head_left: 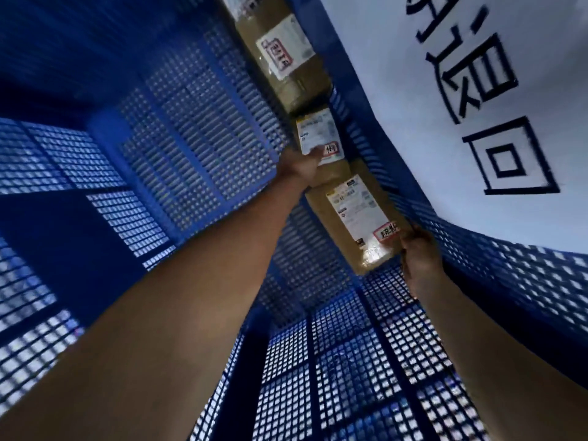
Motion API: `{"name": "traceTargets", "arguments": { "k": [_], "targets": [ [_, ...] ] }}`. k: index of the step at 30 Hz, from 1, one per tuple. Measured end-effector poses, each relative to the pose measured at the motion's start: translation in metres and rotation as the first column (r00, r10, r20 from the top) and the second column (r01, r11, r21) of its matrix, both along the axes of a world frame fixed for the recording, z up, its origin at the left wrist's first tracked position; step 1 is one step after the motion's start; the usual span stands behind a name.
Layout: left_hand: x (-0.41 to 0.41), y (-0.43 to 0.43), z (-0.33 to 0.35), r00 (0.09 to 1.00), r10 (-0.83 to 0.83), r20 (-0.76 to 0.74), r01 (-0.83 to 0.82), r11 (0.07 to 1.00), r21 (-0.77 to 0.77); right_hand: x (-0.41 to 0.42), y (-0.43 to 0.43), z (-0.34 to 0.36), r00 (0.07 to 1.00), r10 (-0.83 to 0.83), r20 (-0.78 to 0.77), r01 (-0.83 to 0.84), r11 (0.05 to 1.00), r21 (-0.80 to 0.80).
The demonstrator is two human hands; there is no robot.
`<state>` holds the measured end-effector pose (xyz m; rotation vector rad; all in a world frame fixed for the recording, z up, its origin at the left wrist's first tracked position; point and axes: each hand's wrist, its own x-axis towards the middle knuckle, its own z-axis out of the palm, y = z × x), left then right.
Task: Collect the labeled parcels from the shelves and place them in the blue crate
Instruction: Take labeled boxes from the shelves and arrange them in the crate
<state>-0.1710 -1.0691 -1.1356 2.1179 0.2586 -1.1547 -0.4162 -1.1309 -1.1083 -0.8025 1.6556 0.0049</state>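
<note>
I look down into the blue crate (191, 128), whose mesh floor and walls fill the view. Three brown parcels with white labels lie in a row along its right wall. My left hand (302, 165) reaches deep in and grips the small middle parcel (319, 138) at its lower edge. My right hand (420, 256) holds the near corner of the closest parcel (346, 224), which bears a red-framed sticker. The far, largest parcel (280, 49) lies untouched at the top.
A white sheet with large black characters (477, 100) hangs on the crate's right wall. The crate floor to the left of the parcels is bare blue mesh (111, 218). Light shows through the grid at the bottom.
</note>
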Motion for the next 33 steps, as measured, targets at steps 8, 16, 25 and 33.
{"name": "traceTargets", "arguments": {
  "k": [8,16,25,33],
  "targets": [
    [-0.018,-0.014,-0.033,0.992,0.099,0.084,-0.097,0.995,-0.021,-0.006,0.032,-0.033,0.950,-0.271,-0.155,0.275,0.961,0.004],
    [-0.023,-0.033,-0.045,0.983,0.182,0.014,-0.180,0.980,-0.080,-0.010,0.028,-0.036,0.927,-0.339,-0.159,0.360,0.924,0.131],
    [-0.034,-0.033,-0.048,0.998,0.023,0.056,-0.023,1.000,-0.001,-0.026,0.030,-0.035,0.925,-0.351,-0.142,0.364,0.928,0.080],
    [-0.044,-0.033,-0.066,0.997,-0.031,0.071,0.034,0.999,-0.038,-0.035,0.033,-0.042,0.913,-0.395,-0.099,0.402,0.913,0.062]
  ]
}}
